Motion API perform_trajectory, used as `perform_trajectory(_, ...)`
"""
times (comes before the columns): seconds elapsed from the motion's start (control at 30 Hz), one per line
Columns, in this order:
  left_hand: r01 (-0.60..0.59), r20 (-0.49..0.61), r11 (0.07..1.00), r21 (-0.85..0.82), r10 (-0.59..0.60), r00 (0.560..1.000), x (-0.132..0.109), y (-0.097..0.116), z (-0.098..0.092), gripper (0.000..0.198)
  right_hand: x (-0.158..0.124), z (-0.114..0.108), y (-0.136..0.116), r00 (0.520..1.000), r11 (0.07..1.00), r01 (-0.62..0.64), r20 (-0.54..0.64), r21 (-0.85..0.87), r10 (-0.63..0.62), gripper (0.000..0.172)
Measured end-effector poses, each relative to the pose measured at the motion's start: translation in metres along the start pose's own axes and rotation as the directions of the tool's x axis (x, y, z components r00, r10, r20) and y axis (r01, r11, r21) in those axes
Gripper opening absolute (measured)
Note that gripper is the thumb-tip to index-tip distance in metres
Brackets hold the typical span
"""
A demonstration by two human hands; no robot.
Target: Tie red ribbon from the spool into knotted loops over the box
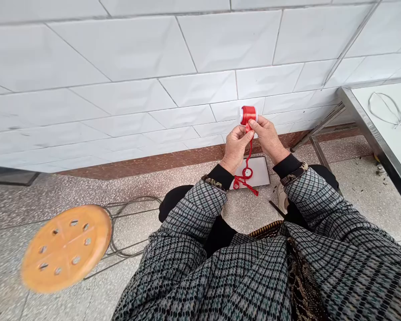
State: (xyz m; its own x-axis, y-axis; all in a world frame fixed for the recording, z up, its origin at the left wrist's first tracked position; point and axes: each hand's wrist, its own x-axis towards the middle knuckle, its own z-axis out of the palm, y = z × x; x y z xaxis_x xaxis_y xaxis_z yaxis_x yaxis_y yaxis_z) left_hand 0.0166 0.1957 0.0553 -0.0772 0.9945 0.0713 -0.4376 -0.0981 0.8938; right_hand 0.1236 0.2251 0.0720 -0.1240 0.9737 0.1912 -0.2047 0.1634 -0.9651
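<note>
Held up in front of the tiled wall is a white spool of red satin ribbon [249,114]. My right hand [268,137] is closed on it, its thumb pressed at the spool's lower edge. My left hand [234,147] pinches the red ribbon just below the spool, close to the right fingertips. A red cord [250,154] hangs down between my hands. Its lower part forms a round loop [247,173] and a bow-like knot with loose ends [243,180]. Where the cord joins the ribbon is hidden by my fingers.
A flat white panel with a dark edge [261,171] lies on the speckled floor below my hands. An orange round stool [67,247] with wire legs lies at left. At right stands a metal-framed table [370,120] with a white cable [392,111] on it.
</note>
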Motion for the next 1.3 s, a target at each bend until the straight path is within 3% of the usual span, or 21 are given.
perform_trajectory(0.23,-0.082,-0.045,0.993,0.090,0.086,0.995,0.000,-0.005,-0.001,0.029,0.000,0.003,-0.005,0.997,0.999,-0.049,-0.060,0.000,0.049,0.040)
perform_trajectory(0.43,0.004,0.001,0.991,0.137,-0.004,1.000,-0.002,-0.001,-0.003,0.014,0.000,0.004,-0.007,0.985,0.991,-0.110,-0.126,0.071,0.119,0.030)
perform_trajectory(0.53,0.057,0.072,0.980,0.188,-0.071,0.995,-0.002,0.006,-0.008,0.022,-0.001,0.004,-0.009,0.956,0.971,-0.227,-0.172,0.074,0.237,0.029)
perform_trajectory(0.7,0.139,0.163,0.965,0.222,-0.177,0.971,-0.001,0.019,-0.015,0.033,-0.002,0.001,-0.011,0.869,0.883,-0.434,-0.174,0.177,0.462,0.029)
perform_trajectory(0.87,0.119,0.200,0.936,0.331,-0.193,0.961,0.001,0.020,-0.022,0.031,-0.002,-0.003,-0.007,0.832,0.843,-0.488,-0.171,0.226,0.528,0.020)
perform_trajectory(1.13,0.177,0.299,0.973,0.146,-0.214,0.930,0.003,0.012,-0.028,0.032,0.006,-0.013,0.003,0.913,0.920,-0.357,-0.146,0.163,0.380,0.048)
perform_trajectory(1.3,0.230,0.306,0.973,0.035,-0.229,0.924,0.005,0.015,-0.024,0.033,0.009,-0.017,-0.003,0.962,0.966,-0.252,-0.090,0.062,0.257,0.056)
